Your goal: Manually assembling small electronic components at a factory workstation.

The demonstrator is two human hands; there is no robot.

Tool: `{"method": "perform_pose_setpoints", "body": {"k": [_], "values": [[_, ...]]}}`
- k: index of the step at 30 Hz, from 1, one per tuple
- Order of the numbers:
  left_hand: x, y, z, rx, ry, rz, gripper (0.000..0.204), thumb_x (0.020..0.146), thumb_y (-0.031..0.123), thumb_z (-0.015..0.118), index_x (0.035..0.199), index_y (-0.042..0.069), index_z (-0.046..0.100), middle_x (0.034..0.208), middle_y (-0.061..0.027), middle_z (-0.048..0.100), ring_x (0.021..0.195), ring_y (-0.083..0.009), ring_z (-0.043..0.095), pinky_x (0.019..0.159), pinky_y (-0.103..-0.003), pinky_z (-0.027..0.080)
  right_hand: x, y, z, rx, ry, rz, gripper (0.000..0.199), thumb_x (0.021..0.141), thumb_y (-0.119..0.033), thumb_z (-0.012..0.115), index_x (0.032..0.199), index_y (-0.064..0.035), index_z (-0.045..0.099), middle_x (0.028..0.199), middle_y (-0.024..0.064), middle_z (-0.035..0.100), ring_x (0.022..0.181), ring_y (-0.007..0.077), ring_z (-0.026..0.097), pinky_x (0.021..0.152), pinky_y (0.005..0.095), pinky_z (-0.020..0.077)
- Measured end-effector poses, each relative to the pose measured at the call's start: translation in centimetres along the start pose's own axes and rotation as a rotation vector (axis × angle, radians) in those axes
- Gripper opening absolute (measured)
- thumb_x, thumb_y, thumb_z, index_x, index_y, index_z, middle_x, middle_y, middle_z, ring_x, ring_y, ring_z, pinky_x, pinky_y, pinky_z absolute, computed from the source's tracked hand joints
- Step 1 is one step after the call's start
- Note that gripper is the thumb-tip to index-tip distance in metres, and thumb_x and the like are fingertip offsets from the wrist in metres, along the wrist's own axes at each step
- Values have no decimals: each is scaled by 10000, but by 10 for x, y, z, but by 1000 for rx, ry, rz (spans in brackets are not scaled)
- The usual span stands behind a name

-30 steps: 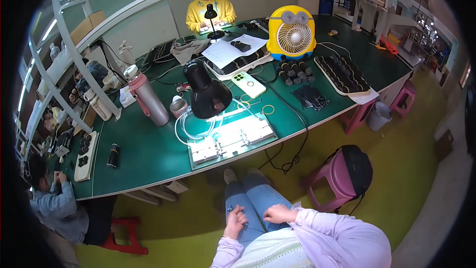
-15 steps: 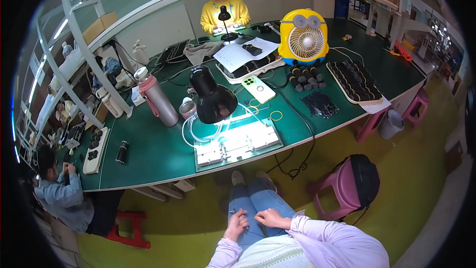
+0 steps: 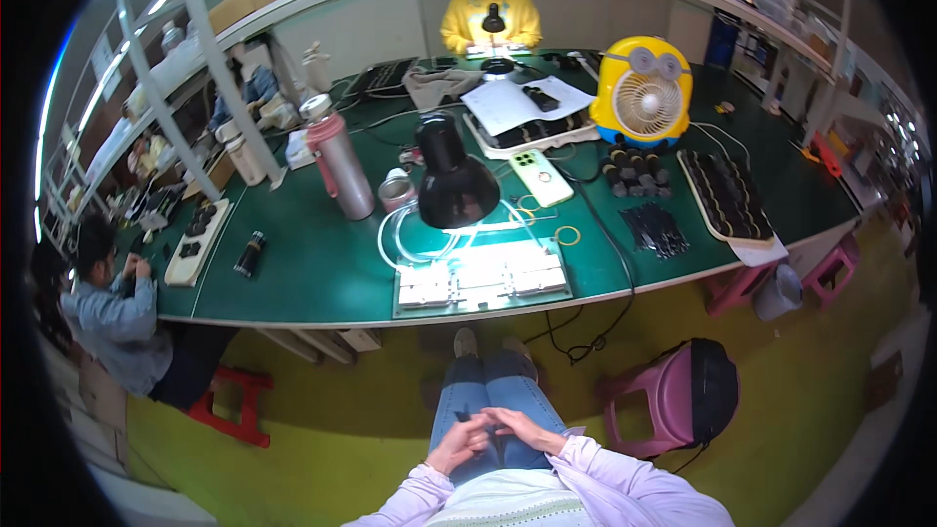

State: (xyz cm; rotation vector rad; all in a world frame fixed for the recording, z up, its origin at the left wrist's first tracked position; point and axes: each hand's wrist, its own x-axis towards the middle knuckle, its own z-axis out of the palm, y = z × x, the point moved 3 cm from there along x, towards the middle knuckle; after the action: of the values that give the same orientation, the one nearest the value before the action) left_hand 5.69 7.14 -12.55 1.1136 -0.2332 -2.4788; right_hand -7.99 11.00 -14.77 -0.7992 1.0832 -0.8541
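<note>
i see my left hand (image 3: 459,441) and right hand (image 3: 522,426) together over my lap, well short of the green workbench (image 3: 322,273). the fingers of both are curled in, pinching a small dark part (image 3: 485,420) between them; it is too small for me to tell what it is. on the bench, a black desk lamp (image 3: 454,181) shines on a lit white fixture (image 3: 483,278) at the near edge. left of the lamp stands a pink flask (image 3: 340,164); far right of it sits a yellow fan (image 3: 641,93). a pink stool (image 3: 664,400) stands beside my right leg, on the bench's near side.
</note>
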Motion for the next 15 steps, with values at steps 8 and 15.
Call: {"method": "perform_pose_setpoints", "body": {"k": [8,15], "values": [[-10,-28,47,402,-424,-163,116,823,83,528,726,75,464,508,73,323,413,-27,283,389,-185,196,-36,-38,12,287,-307,83,353,920,-212,308,1184,-1,409,1147,64,451,990,134,447,868,235,346],[-10,-40,42,296,-453,-226,195,825,72,522,656,91,427,574,59,362,445,-45,314,403,-185,252,-43,-43,12,74,-297,106,333,920,-194,301,1126,11,464,1114,69,479,954,126,465,854,239,370]]}}
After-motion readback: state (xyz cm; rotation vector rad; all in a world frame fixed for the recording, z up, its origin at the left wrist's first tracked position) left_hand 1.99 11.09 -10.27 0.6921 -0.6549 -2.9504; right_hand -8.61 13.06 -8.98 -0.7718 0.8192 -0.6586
